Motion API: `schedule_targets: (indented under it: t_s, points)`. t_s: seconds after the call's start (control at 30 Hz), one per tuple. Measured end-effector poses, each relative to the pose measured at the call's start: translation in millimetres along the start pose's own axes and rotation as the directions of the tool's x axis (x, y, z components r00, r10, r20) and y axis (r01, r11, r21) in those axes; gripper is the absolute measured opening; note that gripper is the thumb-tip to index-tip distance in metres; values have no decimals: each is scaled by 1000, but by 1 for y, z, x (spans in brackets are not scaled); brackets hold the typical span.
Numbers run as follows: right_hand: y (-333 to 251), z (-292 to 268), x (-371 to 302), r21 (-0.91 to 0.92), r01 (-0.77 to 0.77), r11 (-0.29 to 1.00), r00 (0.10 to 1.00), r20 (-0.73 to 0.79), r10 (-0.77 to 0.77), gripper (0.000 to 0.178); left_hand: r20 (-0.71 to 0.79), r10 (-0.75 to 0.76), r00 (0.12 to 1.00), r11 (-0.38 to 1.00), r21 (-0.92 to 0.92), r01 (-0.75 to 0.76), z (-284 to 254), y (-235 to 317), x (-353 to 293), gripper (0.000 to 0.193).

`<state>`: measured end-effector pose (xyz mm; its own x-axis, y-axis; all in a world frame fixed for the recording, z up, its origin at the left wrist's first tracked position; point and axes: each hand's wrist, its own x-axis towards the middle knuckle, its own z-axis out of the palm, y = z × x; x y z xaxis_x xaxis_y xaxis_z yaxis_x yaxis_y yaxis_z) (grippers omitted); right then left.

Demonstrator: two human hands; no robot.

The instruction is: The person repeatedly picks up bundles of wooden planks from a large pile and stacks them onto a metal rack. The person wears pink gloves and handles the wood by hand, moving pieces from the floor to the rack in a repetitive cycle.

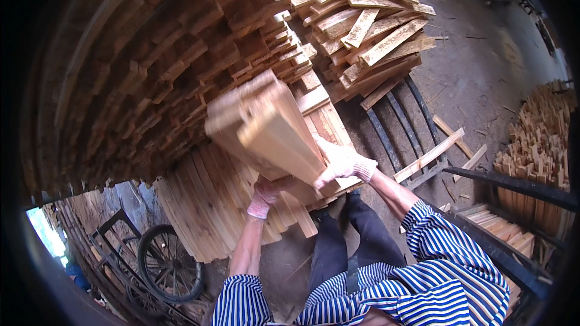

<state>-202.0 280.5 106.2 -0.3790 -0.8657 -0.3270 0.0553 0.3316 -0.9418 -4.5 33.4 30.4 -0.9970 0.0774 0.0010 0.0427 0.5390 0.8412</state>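
Both gloved hands, left hand (264,196) and right hand (341,163), are gripping a blurred bundle of pale wooden boards (266,127). Boards should be kept squared while rising toward the tall stacked plank wall (151,66) at ten o'clock.

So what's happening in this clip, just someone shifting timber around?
A person in a striped shirt and work gloves holds a bundle of short wooden boards up in front of a tall stack of boards. The left hand supports the bundle from below; the right hand clamps its near end from the side. The bundle is blurred. A looser pile lies beyond, and a wheeled cart stands at lower left.
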Motion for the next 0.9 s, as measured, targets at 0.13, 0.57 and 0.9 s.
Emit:
schedule_targets:
  t_s: [0.13, 0.57, 0.9]
  points:
    - [35, 41, -33, 738, 44, 674, 982, -157, 109, 128, 18, -655, 755, 332, -891, 309, 51, 45, -6, 28]
    - [148, 33, -9, 874, -170, 454, 971, 71, 227, 98, 218, -785, 580, -38, -951, 306, 60, 11, -21, 71]
    - [174, 30, 13, 459, -12, 889, 861, -447, 242, 103, -27, -822, 568, 19, -1000, -21, 27, -5, -55, 57]
